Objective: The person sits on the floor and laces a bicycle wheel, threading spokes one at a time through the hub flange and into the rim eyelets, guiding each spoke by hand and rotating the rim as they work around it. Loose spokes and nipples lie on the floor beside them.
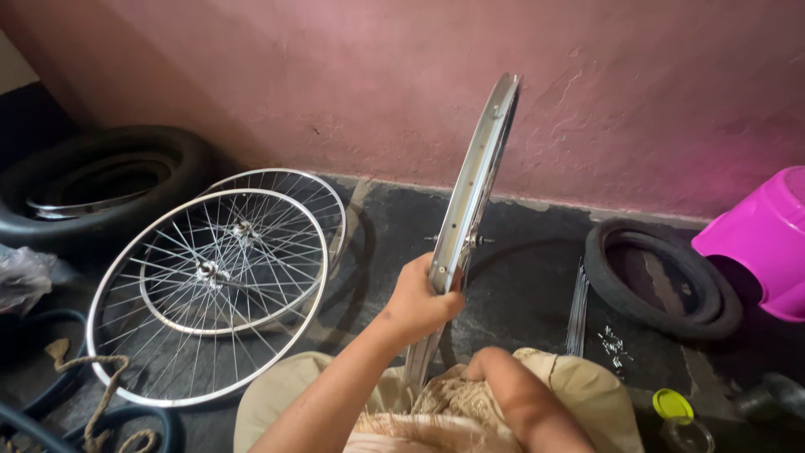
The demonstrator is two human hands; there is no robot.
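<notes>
A silver bicycle wheel rim (474,180) stands upright and edge-on in front of me, its lower part resting between my knees. My left hand (417,299) is shut around the rim near its middle, just below the hub axle (472,240). My right hand (495,369) is curled low by my lap, pressed into a wad of tan fibrous cloth (449,398) against the rim's lower part.
Two spoked wheels (210,289) lie stacked on the dark floor at left, beside a black tyre (101,189). A smaller tyre (662,277), loose spokes (577,310), small nipples (615,346), a yellow-lidded jar (681,419) and a pink plastic tub (759,239) sit at right. Pink wall behind.
</notes>
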